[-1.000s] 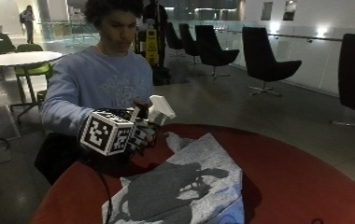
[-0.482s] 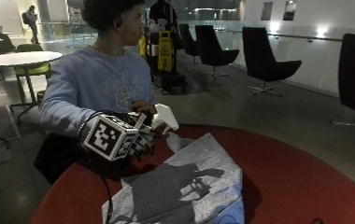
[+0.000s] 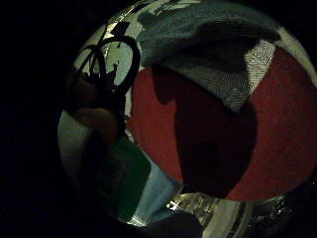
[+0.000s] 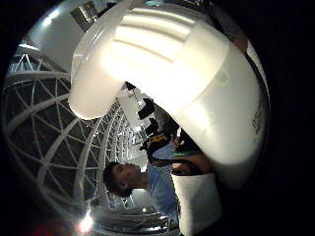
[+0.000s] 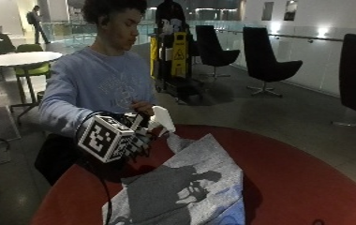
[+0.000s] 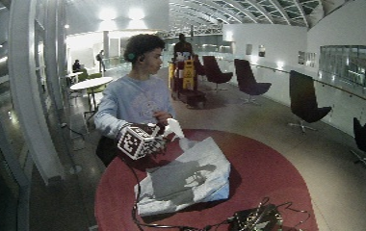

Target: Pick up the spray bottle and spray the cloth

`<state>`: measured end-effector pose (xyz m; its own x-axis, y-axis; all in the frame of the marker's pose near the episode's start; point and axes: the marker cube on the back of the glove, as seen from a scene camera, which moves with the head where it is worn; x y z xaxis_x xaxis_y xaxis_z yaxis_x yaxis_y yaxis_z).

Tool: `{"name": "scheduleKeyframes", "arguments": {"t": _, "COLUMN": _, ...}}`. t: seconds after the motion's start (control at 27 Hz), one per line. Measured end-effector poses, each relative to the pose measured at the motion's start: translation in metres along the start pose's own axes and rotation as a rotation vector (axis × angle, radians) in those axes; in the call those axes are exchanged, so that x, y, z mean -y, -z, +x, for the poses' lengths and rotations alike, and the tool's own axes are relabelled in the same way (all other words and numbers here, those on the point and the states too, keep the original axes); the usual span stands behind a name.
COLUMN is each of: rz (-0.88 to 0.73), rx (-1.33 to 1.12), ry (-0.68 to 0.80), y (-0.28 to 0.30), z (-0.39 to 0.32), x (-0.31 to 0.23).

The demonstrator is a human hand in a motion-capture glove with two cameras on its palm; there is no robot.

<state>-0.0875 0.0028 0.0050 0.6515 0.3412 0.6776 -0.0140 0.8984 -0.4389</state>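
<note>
A grey cloth (image 5: 187,187) lies spread on the round red table (image 5: 290,178). My gloved right hand (image 5: 139,138) grips a spray bottle by its neck, held above the table at the cloth's near corner. The bottle's white spray head (image 5: 161,119) points toward the cloth. In the thumb side palm view the white spray head (image 4: 167,73) fills most of the picture. The little finger side palm view looks down on the cloth (image 3: 218,54) and the red table (image 3: 277,144). In the wide view the hand (image 6: 150,139) and bottle head (image 6: 173,128) sit over the cloth (image 6: 186,175).
The person's bare left hand (image 5: 144,108) is near the chest, just behind the bottle. A tangle of cables and a small device (image 6: 254,220) lies at the table's front edge. Black chairs (image 5: 262,61) and a yellow sign (image 5: 178,56) stand well behind.
My hand with the bottle has stayed at about the same place above the cloth's corner; the spray head has tipped a little more toward the cloth.
</note>
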Motion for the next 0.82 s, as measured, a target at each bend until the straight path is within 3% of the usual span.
{"name": "scheduleKeyframes", "arguments": {"t": 0.82, "rz": -0.032, "rx": 0.01, "ry": -0.033, "y": -0.0036, "z": 0.0021, "x": 0.0036}}
